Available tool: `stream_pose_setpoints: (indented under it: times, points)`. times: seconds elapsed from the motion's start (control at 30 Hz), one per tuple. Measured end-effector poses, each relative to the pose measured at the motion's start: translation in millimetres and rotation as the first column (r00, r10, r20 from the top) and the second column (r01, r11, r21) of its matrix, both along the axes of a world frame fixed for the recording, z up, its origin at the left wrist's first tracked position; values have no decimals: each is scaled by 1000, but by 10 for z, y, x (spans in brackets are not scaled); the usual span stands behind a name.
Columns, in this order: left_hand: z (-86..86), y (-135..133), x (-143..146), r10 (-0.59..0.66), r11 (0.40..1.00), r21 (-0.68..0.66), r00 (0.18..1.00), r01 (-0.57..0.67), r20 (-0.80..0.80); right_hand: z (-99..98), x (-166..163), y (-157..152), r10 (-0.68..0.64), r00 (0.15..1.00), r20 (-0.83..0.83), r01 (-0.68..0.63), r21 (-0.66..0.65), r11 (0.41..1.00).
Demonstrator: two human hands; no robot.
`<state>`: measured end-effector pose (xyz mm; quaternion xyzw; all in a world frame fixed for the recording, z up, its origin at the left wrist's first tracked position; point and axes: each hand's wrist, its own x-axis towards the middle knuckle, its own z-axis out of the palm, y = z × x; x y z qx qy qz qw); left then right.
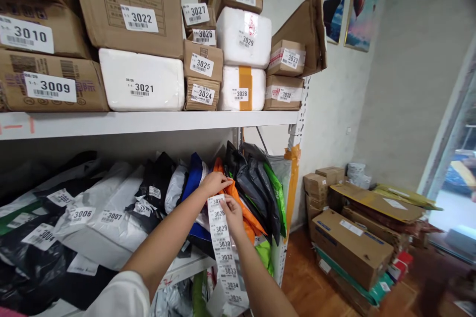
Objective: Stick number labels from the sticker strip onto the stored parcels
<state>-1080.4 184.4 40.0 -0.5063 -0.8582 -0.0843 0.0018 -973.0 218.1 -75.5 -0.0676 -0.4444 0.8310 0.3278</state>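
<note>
A long white strip of printed number labels (221,243) hangs down from my right hand (233,212), whose fingers pinch it near the top. The readable numbers run from about 3027 down to 3035. My left hand (214,183) reaches among the packed bags just above the strip. Its fingers close on the upper part of an orange plastic mailing bag (243,208). To the right of the orange bag stand dark grey plastic bags (256,178) and a bright green bag (277,190). On the left are a blue bag (192,176) and a silvery white bag (176,188).
Labelled cartons (130,5) and white foam boxes (143,81) fill the upper white shelf (156,123). White and black labelled bags (115,218) crowd the lower level at left. Cardboard boxes (351,247) are stacked on the brown floor (303,267) at right.
</note>
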Motion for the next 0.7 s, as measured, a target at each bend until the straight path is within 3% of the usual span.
stream_pose_setpoints:
  times: [0.17,0.33,0.5,0.6,0.7]
  points:
    - [-124,-284,-121,-127,987,-78,978,141,165,-84,-114,293,-157,987,39,160,-72,984]
    - [-260,-554,-158,-244,966,-27,938,259,245,-82,-172,203,-142,989,47,138,83,987]
    - [-358,-522,-210,-43,998,60,925,21,378,-137,-405,7,-255,958,129,224,220,950]
    - [-335,-479,-227,73,990,87,942,-107,329,-179,-507,44,-290,929,228,230,257,939]
    - [-283,-425,-231,123,988,57,947,-146,296,-175,-545,127,-268,913,307,186,273,944]
